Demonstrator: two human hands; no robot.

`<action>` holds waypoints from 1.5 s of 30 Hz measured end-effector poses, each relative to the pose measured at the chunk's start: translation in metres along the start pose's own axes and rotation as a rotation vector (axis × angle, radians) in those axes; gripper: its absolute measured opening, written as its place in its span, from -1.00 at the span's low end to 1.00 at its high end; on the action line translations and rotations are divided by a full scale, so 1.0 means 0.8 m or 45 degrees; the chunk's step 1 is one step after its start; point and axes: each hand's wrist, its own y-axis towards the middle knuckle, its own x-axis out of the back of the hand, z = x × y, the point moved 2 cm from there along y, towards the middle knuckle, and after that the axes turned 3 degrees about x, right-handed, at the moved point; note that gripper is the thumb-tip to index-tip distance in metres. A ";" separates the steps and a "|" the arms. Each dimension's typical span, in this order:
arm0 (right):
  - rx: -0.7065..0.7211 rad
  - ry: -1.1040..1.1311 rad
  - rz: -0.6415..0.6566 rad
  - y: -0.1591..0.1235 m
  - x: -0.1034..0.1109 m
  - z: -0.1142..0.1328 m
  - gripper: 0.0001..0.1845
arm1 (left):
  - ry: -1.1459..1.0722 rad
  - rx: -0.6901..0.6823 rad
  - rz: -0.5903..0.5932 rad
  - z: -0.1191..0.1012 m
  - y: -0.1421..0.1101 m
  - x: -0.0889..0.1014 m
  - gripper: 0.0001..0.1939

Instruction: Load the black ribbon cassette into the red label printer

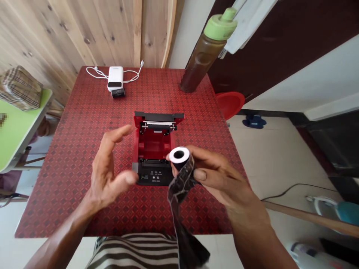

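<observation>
In the middle of the table is a red and black label or receipt printer (154,173), its lid (159,117) raised and its red inner bay bare. My right hand (224,179) grips a small paper roll (179,155) over the printer's right front corner. The roll has a white end face and a dark core hole. A crumpled, shiny black strip (182,186) trails from it past the table's front edge. My left hand (109,170) hovers by the printer's left side, fingers curved apart, with nothing in it.
At the back left of the red-patterned table (84,149) lie a white power bank (115,76), its white cable and a small black object (118,93). A brown bottle (202,56) with a green cap stands at the back right. A green table (17,142) is on the left.
</observation>
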 end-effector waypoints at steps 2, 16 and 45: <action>-0.031 -0.002 0.067 0.001 -0.014 0.006 -0.60 | 0.017 -0.107 0.134 -0.035 -0.005 0.005 -0.07; -0.092 -0.068 0.170 0.008 -0.016 -0.011 -0.52 | -0.254 0.154 0.403 -0.044 0.011 -0.007 -0.66; 0.472 -1.707 -0.128 0.034 -0.030 0.006 -0.71 | 0.130 0.145 0.055 -0.029 -0.013 0.006 -0.76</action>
